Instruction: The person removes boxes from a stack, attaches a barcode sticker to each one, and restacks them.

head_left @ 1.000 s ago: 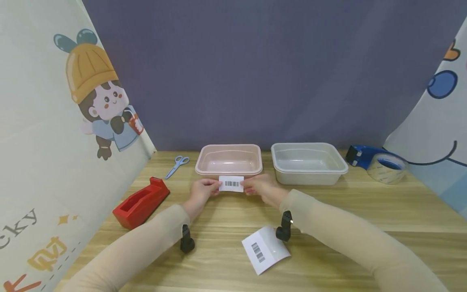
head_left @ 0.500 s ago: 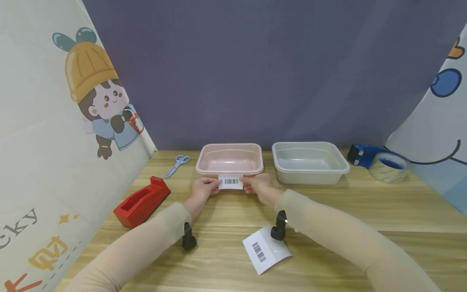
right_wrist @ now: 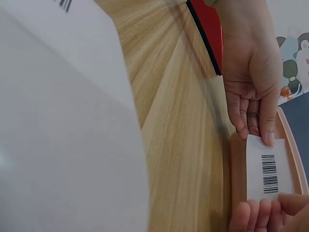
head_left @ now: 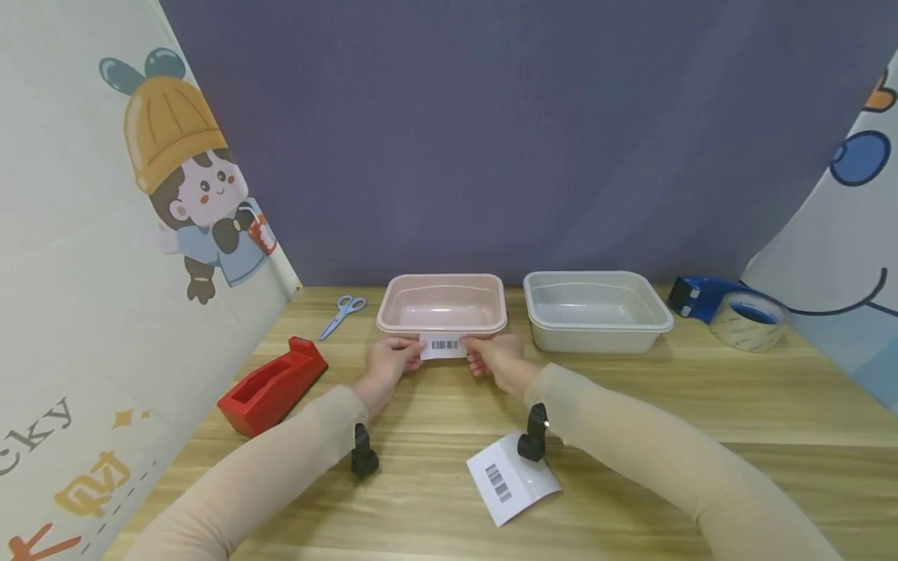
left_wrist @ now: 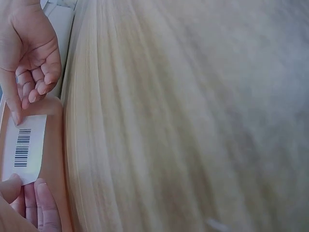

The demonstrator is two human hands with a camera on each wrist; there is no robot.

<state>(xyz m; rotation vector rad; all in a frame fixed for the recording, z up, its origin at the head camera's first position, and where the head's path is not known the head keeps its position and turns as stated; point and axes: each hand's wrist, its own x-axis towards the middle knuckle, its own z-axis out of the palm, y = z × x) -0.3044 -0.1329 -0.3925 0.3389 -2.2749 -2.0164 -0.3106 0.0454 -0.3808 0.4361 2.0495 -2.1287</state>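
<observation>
A white barcode label [head_left: 443,347] is stretched between both hands at the front wall of the pink plastic container [head_left: 442,330]. My left hand [head_left: 390,363] pinches its left end between thumb and fingers. At the other end, my right hand [head_left: 502,358] pinches it the same way. In the left wrist view the label [left_wrist: 23,150] lies over the container's pink side; its lower edge appears to stand slightly off the wall. The right wrist view has the label's barcode [right_wrist: 270,174] facing outward. How far the label touches the wall cannot be told.
A sheet with another barcode label [head_left: 501,483] lies on the wooden table, under the right forearm's camera. To the right stand a white container [head_left: 596,340] and a blue tape dispenser [head_left: 708,298] with clear tape. Blue scissors [head_left: 341,316] and a red tape holder [head_left: 273,387] lie left.
Both hands have shifted slightly up and toward the pink container with the label, which now overlaps its front wall just below the rim. The grip at both ends is unchanged.
</observation>
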